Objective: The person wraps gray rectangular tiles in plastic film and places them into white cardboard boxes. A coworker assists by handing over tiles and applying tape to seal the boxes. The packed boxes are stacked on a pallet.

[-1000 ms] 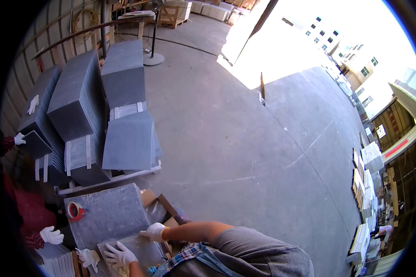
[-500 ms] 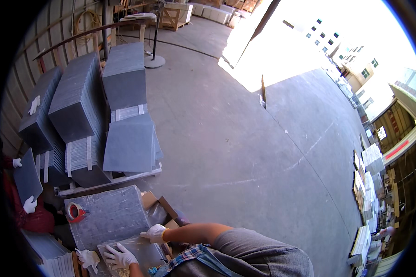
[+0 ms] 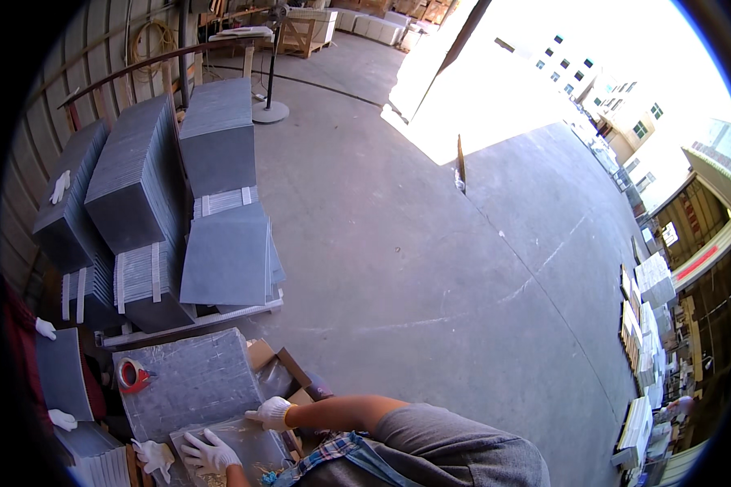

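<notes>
Head view: smooth grey concrete floor (image 3: 365, 252) fills the middle of a workshop, with bright daylight at the wide opening (image 3: 487, 97) upper right and a ribbed metal wall (image 3: 101, 53) upper left. Along the wall stand stacks of dark grey tiles (image 3: 130, 174), the nearest beside a group of slanted tiles (image 3: 226, 256) on a pale pallet (image 3: 235, 312). At lower left, the scuffed grey counter (image 3: 187, 398) bears a red-and-white tape roll (image 3: 131, 376); a cardboard box (image 3: 261, 355) adjoins its right side.

Nearer the wearer, at the counter's lower edge, lies a flat grey panel (image 3: 237, 434), smooth, with a cloudy sheen and a straight upper edge. On it rests the white-gloved left hand (image 3: 209, 453), palm down, fingers spread wide. The gloved right hand (image 3: 270, 412) touches the panel's upper right corner, one finger extended; whether its fingers grip anything cannot be told. An unworn white glove (image 3: 153, 456) lies just left of the panel. At far left, a co-worker in red holds a thin grey tile (image 3: 62, 369) upright between two gloved hands (image 3: 62, 420).
</notes>
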The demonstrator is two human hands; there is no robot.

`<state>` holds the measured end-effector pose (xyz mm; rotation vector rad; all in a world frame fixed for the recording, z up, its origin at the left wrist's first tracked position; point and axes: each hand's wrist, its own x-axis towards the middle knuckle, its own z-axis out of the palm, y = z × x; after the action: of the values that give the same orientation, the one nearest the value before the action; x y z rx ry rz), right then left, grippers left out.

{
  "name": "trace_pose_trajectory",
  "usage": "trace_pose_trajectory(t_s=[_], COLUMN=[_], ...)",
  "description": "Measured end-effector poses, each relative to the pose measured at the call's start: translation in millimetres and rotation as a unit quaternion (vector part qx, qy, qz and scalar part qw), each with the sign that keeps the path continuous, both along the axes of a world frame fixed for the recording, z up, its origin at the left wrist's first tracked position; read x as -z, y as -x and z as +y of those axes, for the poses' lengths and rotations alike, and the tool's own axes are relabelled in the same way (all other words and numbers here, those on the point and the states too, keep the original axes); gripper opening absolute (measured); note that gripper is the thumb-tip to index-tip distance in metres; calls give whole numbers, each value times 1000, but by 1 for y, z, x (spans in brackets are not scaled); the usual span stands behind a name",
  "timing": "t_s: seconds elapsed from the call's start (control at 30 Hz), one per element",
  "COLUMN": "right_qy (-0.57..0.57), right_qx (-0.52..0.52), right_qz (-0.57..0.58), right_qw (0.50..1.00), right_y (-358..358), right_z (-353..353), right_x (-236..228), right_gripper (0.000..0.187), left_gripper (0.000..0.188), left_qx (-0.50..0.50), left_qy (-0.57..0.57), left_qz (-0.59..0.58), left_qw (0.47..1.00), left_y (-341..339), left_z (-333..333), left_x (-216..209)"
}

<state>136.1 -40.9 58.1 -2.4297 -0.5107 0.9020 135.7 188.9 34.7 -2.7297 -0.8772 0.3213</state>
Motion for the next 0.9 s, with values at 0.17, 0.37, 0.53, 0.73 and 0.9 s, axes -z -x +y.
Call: trace_pose_trajectory(t_s=[0.17, 0.37, 0.53, 0.73, 0.9], right_qy=[-1, -6, -8, 1, 31], right_qx=[3, 1, 0, 8, -32], right_qz=[0, -4, -7, 6, 1], right_qw=[1000, 1000, 1000, 1000, 999], right_y=[1, 3, 4, 5, -4], right_z=[1, 2, 1, -6, 2], right_x=[3, 7, 1, -7, -6], right_gripper=[72, 72, 71, 71, 62], left_gripper=[69, 68, 69, 68, 71], left_qx=[-4, -3, -4, -2, -33], left_qy=[1, 0, -4, -1, 82], left_qz=[8, 6, 6, 5, -39], left_qw=[1000, 1000, 1000, 1000, 995], left_y=[0, 0, 2, 0, 5], left_z=[1, 3, 0, -2, 3], left_x=[-1, 1, -5, 4, -11])
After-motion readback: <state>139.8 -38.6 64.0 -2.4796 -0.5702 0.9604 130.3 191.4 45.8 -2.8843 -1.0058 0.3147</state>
